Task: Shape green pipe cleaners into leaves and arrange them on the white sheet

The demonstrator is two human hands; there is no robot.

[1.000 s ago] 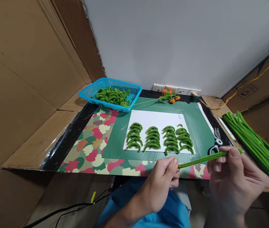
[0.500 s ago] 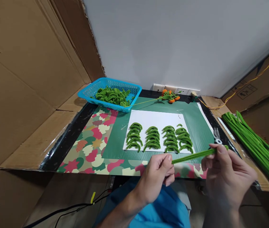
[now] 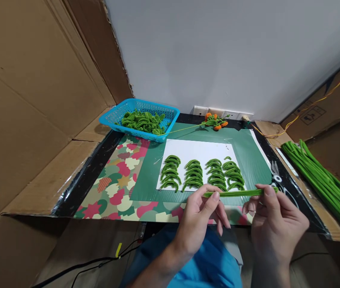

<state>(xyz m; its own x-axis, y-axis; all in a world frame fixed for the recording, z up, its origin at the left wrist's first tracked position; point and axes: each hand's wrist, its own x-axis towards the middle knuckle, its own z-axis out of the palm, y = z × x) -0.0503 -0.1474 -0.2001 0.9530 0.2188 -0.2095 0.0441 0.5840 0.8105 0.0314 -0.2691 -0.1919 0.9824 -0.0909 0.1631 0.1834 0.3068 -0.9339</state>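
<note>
Stretched between my two hands is a small bundle of green pipe cleaners [image 3: 240, 193], held nearly level above the front of the mat. My left hand [image 3: 201, 214] pinches its left end between thumb and forefinger, the other fingers loosely apart. Its right end is gripped by the thumb and fingers of my right hand [image 3: 274, 216]. Just beyond my hands, a white sheet [image 3: 200, 148] bears curved green pipe-cleaner pieces [image 3: 193, 174] laid out in several columns. Scissors [image 3: 276, 174] lie on the black table past my right hand, their handles partly hidden by it.
A blue basket [image 3: 105, 119] with green looped pieces stands at the back left. An orange-and-green pipe-cleaner flower stem [image 3: 214, 121] lies by the wall sockets [image 3: 231, 115]. Long green pipe cleaners [image 3: 320, 184] are piled at the right. Cardboard walls [image 3: 31, 80] enclose the left side.
My right hand has moved left and the bundle has swung from slanted to nearly level. My left hand's fingers have loosened, showing more of the bundle's left end.
</note>
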